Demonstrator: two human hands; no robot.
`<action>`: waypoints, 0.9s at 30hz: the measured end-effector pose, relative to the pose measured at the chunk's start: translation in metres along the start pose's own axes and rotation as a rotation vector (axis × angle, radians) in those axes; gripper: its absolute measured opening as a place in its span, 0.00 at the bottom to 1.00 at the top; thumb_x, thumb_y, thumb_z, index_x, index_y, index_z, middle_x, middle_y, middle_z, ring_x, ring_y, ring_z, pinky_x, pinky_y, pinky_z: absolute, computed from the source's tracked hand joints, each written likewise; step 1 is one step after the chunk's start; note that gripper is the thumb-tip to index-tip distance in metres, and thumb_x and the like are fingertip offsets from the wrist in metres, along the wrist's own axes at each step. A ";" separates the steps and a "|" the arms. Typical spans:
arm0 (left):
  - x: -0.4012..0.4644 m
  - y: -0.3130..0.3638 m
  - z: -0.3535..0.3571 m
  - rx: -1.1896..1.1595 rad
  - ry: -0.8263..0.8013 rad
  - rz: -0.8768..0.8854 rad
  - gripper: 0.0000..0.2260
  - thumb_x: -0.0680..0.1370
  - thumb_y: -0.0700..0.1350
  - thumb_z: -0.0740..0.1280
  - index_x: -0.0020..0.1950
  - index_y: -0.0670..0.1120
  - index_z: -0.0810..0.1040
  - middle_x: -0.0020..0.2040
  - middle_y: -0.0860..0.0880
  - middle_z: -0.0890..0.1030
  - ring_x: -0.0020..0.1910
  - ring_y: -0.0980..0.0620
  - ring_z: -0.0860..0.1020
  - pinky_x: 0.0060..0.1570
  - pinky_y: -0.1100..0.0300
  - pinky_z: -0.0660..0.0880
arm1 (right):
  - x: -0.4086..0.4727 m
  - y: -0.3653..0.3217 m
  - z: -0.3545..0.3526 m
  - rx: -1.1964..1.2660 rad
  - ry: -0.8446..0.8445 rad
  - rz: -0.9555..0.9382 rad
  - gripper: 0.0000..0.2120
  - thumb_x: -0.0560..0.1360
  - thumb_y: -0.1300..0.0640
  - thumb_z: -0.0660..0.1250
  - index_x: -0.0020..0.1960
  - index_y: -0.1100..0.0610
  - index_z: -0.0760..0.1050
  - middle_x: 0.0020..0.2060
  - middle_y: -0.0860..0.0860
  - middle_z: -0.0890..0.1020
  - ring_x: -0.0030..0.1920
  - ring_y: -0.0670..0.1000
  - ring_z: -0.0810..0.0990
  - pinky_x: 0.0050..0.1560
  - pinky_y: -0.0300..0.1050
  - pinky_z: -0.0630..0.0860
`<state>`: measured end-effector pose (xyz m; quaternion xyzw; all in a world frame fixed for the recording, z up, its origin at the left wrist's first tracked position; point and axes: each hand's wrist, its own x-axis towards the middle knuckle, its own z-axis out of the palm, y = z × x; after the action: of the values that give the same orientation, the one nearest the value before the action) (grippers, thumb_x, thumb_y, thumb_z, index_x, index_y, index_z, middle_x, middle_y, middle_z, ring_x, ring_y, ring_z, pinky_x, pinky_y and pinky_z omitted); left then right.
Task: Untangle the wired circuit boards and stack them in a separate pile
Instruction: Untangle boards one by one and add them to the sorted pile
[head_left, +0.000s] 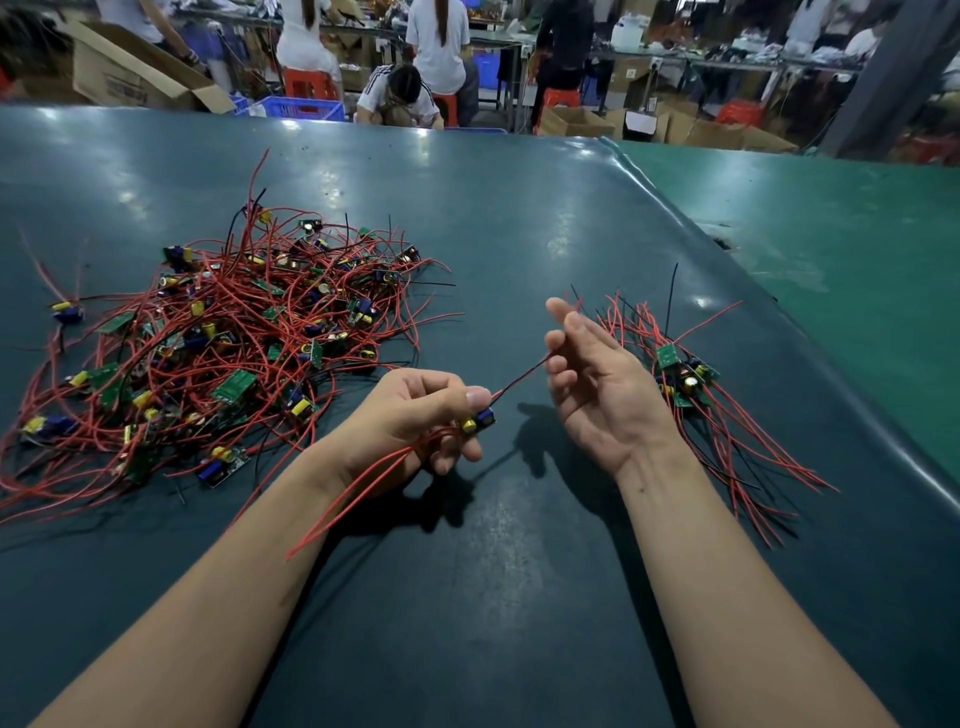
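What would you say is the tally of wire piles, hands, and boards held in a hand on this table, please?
Tangled pile: 1
Sorted pile: 1
Board in a hand, gripped by the left hand: 1
Hands, counting the open right hand: 2
Total: 5

A tangled heap of red-wired circuit boards (223, 343) lies left — a small sorted pile (685, 374) right, well apart.
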<state>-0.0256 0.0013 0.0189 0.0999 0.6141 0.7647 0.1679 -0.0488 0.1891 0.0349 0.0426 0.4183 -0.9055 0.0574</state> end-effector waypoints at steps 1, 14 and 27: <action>0.000 0.000 0.000 0.002 0.000 0.000 0.12 0.71 0.44 0.69 0.38 0.36 0.73 0.25 0.41 0.77 0.17 0.52 0.69 0.18 0.67 0.66 | 0.000 -0.001 0.000 0.014 0.008 -0.013 0.07 0.73 0.60 0.68 0.46 0.56 0.85 0.33 0.51 0.83 0.27 0.43 0.77 0.25 0.30 0.73; 0.000 -0.003 -0.001 0.022 -0.015 -0.005 0.11 0.71 0.45 0.70 0.37 0.38 0.74 0.26 0.41 0.78 0.18 0.52 0.69 0.18 0.66 0.67 | 0.005 0.011 0.001 -0.339 0.223 -0.375 0.11 0.79 0.66 0.65 0.61 0.59 0.74 0.29 0.55 0.83 0.24 0.48 0.76 0.24 0.37 0.71; -0.001 -0.001 0.000 0.026 -0.018 -0.003 0.10 0.68 0.47 0.74 0.33 0.43 0.78 0.26 0.41 0.78 0.20 0.51 0.71 0.19 0.66 0.67 | 0.006 0.010 -0.003 -0.302 0.157 -0.286 0.08 0.80 0.66 0.63 0.46 0.59 0.79 0.28 0.51 0.83 0.26 0.44 0.77 0.26 0.34 0.73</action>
<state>-0.0244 0.0011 0.0184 0.1078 0.6228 0.7553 0.1732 -0.0534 0.1846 0.0244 0.0440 0.5541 -0.8254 -0.0988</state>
